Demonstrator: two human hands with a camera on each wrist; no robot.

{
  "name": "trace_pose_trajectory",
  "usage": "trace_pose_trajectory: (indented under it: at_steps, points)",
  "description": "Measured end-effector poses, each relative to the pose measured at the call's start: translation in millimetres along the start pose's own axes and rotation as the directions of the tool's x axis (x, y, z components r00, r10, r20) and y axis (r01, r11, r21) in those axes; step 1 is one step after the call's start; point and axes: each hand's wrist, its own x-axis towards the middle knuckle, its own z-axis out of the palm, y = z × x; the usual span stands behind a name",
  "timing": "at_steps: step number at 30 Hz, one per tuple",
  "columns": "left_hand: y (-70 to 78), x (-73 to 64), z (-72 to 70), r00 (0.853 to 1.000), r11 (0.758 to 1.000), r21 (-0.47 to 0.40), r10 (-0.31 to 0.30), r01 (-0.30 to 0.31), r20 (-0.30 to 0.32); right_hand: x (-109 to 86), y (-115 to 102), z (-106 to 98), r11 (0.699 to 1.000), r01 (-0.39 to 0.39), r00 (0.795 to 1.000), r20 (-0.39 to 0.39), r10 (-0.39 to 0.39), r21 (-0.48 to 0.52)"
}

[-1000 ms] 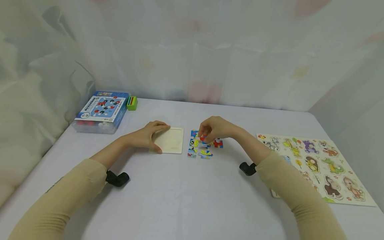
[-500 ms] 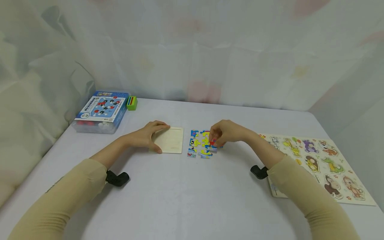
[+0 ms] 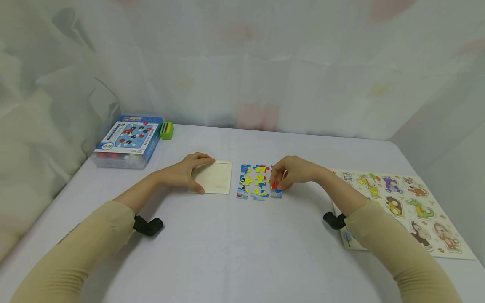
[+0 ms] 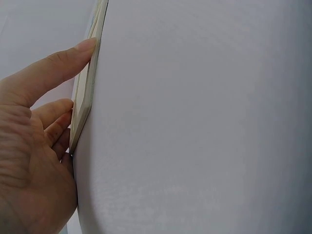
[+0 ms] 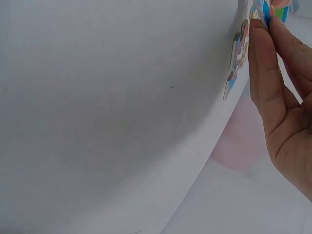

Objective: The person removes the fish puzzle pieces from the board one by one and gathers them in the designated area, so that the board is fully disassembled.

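Observation:
My left hand (image 3: 183,170) spans a square, pale wooden puzzle tray (image 3: 217,177) lying on the table. Its thumb presses the near edge, and its fingers reach round to the far edge; the left wrist view shows the thumb on the rim of the tray (image 4: 87,92). To the right, my right hand (image 3: 294,170) pinches a small red and blue jigsaw piece (image 3: 275,185) between thumb and fingertips, low at the right-hand column of pieces. Several loose jigsaw pieces (image 3: 260,180), yellow, blue and red, lie in columns between the tray and this hand. My fingers partly hide the right column.
A large animal-picture board (image 3: 411,210) lies at the right, partly beneath the right sleeve (image 3: 394,244). A clear-sided box with a blue molecule-model cover (image 3: 130,139) stands back left, beside a small green block (image 3: 166,130). Cloth (image 3: 265,63) hangs behind the table.
My right hand has moved right and slightly nearer with the jigsaw piece, from over the middle column to the right column, uncovering the middle pieces. My left hand and the tray stay put.

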Motion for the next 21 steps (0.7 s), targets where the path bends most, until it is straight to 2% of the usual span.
trace_pose_trajectory:
  at_steps: [9,21]
  points:
    - [-1.6,0.4,0.6,1.000,1.000,0.000,0.006,-0.006,-0.004,1.8,8.3,6.6,1.000,-0.009,1.000,0.022,0.009,0.025]
    - [-1.1,0.2,0.7,1.000,1.000,0.005,-0.001,0.001,-0.003,3.6,6.3,9.7,1.000,0.010,1.000,-0.001,-0.010,0.004]
